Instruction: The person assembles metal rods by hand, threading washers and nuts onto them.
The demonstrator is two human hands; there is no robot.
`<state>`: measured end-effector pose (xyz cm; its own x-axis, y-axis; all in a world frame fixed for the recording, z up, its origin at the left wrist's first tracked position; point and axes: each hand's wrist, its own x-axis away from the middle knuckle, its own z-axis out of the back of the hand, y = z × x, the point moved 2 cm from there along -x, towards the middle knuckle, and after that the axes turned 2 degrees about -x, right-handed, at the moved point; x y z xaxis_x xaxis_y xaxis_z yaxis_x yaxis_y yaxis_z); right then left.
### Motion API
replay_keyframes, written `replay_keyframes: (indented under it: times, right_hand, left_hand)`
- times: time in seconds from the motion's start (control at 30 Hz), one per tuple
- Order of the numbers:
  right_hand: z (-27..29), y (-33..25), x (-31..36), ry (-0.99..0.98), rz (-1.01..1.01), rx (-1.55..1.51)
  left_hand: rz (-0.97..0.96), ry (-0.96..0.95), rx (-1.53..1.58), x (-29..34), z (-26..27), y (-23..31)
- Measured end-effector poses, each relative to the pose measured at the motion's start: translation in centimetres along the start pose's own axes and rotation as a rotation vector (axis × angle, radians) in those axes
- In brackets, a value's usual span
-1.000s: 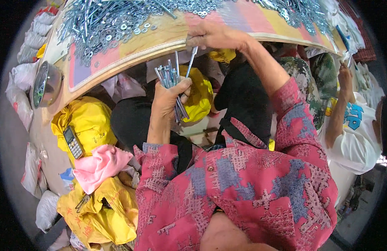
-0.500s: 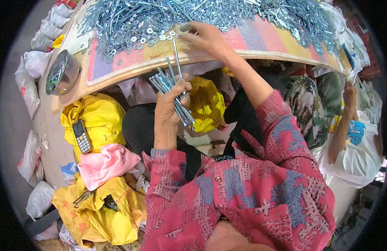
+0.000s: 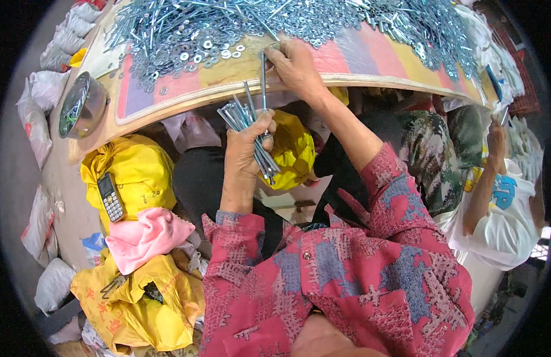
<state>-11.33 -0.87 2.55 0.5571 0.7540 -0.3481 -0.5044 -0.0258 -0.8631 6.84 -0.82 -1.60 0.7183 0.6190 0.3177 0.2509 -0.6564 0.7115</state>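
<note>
My left hand (image 3: 247, 143) is wrapped round a bundle of long thin metal bolts (image 3: 236, 114), below the table's near edge. One long bolt (image 3: 264, 83) stands upright out of that grip, taller than the others. At its upper end, my right hand (image 3: 296, 65) has thumb and fingers drawn together. Whatever the fingertips pinch there is too small to make out. Just beyond them lie loose flat washers (image 3: 207, 45) on the striped cloth (image 3: 329, 62), in front of a wide heap of shiny bolts and small metal parts (image 3: 239, 18).
A clear round tub (image 3: 85, 106) with bolts stands on the table's left corner. Below it are a yellow bag (image 3: 141, 163) with a keypad phone (image 3: 110, 198), a pink cloth (image 3: 147, 238) and another yellow bag (image 3: 162, 324). A co-worker's arm (image 3: 488, 178) is at right.
My right hand has come back from the washers toward me, its fingers closing beside the tall bolt's tip. The left hand has shifted slightly right, still gripping the bundle.
</note>
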Motion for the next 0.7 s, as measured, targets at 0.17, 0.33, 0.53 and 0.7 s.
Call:
replay_keyframes:
  times: [0.17,0.33,0.53,0.7]
  right_hand:
    - [2.2,-1.4,1.6,-0.045,-0.189,-0.316]
    - [1.2,-1.4,4.6,-0.269,0.656,0.264]
    - [2.2,-0.6,-1.1,0.066,0.238,0.556]
    - [2.0,5.0,-7.4,0.084,0.160,0.916]
  left_hand:
    - [0.113,-0.113,0.041,-0.4,-0.1,-0.9]
    - [0.129,-0.160,0.252,-1.2,0.7,-0.9]
    - [-0.077,0.003,0.031,-0.4,-0.5,1.2]
    - [-0.060,-0.038,0.069,-1.1,-1.1,0.4]
